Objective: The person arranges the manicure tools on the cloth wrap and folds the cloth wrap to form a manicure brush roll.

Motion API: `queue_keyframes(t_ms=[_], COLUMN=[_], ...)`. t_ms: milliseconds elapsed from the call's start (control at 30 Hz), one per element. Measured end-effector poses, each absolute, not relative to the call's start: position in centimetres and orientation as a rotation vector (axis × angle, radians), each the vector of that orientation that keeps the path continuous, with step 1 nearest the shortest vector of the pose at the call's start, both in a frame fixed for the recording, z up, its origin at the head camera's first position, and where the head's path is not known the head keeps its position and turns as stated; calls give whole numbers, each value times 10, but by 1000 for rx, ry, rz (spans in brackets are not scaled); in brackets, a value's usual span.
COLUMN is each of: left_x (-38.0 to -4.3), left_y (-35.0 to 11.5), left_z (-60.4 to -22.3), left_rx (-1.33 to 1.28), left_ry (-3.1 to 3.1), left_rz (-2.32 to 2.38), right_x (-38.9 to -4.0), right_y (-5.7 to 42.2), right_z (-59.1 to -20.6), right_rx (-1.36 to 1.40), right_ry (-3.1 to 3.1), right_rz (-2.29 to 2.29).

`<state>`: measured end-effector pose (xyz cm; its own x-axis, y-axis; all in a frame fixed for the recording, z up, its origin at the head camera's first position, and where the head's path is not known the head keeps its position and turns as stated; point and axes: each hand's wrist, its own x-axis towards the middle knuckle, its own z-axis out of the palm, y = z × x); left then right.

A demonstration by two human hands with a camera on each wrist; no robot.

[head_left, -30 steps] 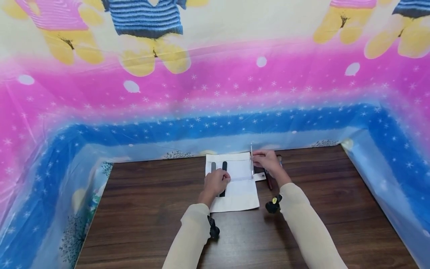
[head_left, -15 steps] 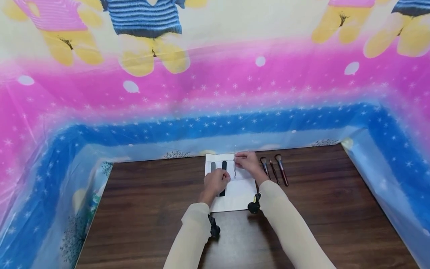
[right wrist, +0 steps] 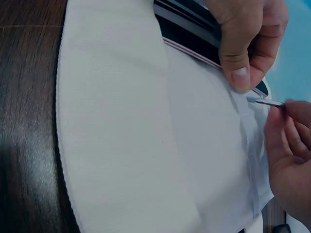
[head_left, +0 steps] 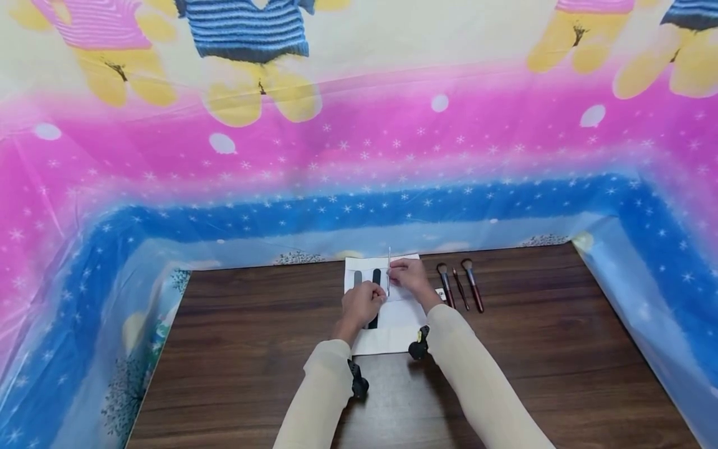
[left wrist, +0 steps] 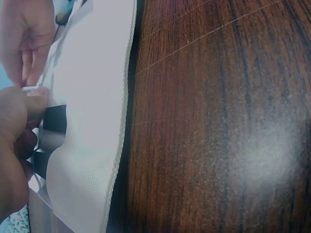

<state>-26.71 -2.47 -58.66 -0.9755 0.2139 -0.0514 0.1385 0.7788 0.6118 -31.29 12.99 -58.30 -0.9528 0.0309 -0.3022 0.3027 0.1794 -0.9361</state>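
White fabric case (head_left: pixel 401 315), worktop (head_left: pixel 241 324)'s far edge: dark strips (head_left: pixel 376 276) inside. Left hand (head_left: pixel 361 304) pinches pocket rim (right wrist: pixel 250 155); right hand (head_left: pixel 411 274) pinches silver tool (right wrist: pixel 267 102), tip near rim.

Head view: is looking forward and down from the near side, well back, taking in the table (head_left: pixel 252 324) and far patterned cloth (head_left: pixel 359 118).
Left wrist view: is peering closely over the white pouch (left wrist: pixel 92 121), turned sideways, facing right.
Right wrist view: is peering equally closely, facing left.
Hands and pouch: all views are sharing left hand (right wrist: pixel 248 43) and right hand (right wrist: pixel 291 165) there.
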Motion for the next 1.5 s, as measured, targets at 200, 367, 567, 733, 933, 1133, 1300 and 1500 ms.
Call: queue_keyframes(t_ms=[200, 367, 567, 733, 933, 1133, 1300, 1500], left_x=[-268, -269, -268, -268, -268, -269, -269, -267], left_y=[-24, -23, -23, -23, -24, -24, -24, -23], left_z=[-591, -591, -589, -586, -586, -589, -591, -590], left_rx=[257, 214, 194, 212, 228, 215, 190, 180], left_ry=[2864, 2855, 2818, 2813, 2812, 2811, 2817, 2823], left_rz=[989, 1021, 1057, 1062, 1055, 1069, 1086, 1096], right_x=[-310, -311, -312, -312, -315, -317, -315, -311], right_y=[132, 135, 134, 130, 126, 127, 129, 134], right_z=[-592, -593, -588, -584, -582, -580, -578, -586], right_rx=[222, 132, 203, 261, 287, 316, 297, 228], right_ry=[2221, 2190, 2126, 2105, 2135, 2132, 2141, 2140], right_rz=[-1640, -1623, -1693, -1790, -1855, -1873, -1812, -1669])
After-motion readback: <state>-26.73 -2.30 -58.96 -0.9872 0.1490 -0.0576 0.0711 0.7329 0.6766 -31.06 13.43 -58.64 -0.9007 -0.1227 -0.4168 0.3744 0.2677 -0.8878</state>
